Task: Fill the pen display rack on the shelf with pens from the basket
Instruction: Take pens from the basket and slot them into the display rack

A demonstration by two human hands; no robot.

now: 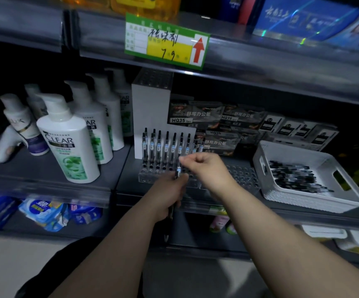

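Observation:
A clear pen display rack (150,176) sits on the middle shelf, with several black pens (165,147) standing upright in its back rows. My left hand (170,194) grips a bundle of black pens below the rack's front edge. My right hand (204,166) hovers over the rack and pinches the top of one pen (178,169) that rises from the bundle. A white basket (316,200) holding several more loose pens (292,176) stands on the shelf to the right.
White shampoo bottles (66,143) crowd the shelf left of the rack. A white box (148,108) and black pen cartons (213,117) stand behind it. A green price tag (166,40) hangs from the upper shelf edge. Packets fill the lower shelf (43,211).

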